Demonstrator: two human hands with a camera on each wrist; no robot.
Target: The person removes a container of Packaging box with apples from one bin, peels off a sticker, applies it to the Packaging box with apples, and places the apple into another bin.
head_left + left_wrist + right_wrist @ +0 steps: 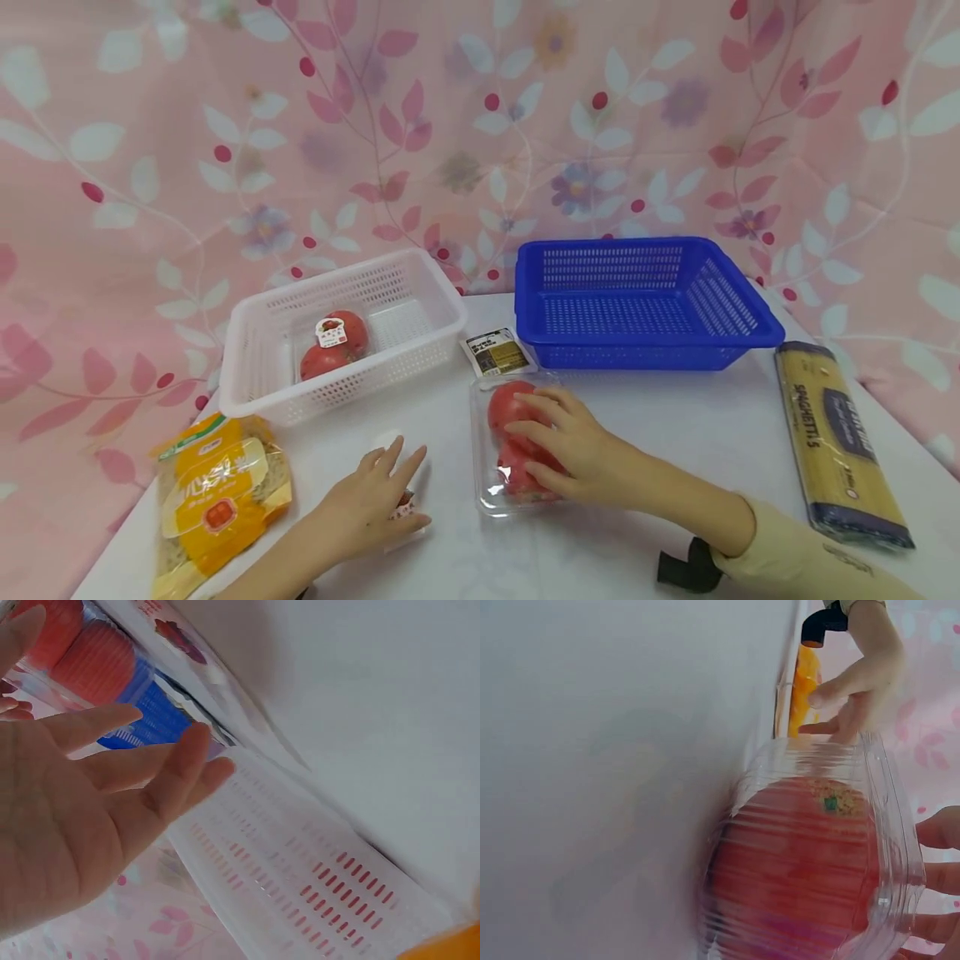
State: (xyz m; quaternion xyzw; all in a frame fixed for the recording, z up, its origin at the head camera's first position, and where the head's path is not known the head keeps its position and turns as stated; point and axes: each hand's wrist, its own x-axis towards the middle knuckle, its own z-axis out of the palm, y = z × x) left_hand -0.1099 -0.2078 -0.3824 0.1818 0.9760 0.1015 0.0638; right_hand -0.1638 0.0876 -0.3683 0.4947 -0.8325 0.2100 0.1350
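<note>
In the head view my right hand [581, 454] lies over a clear plastic box of red tomatoes [517, 408], fingers spread across its lid. From the right wrist view, the fingertips touch the upper side of the box [900, 847], which sits on the table. My left hand [367, 504] is above a white packet [405, 508] with a dark red picture, mostly covered by the hand. The left wrist view shows this hand [90, 802] with loosely extended fingers and nothing held, beside the packet [214, 671].
A white basket [442, 333] with a second box of tomatoes [330, 354] stands back left, a blue basket [637, 354] back right. A small printed sachet [495, 352] lies between them. An orange-yellow bag [217, 500] is at left, a spaghetti pack [840, 442] at right.
</note>
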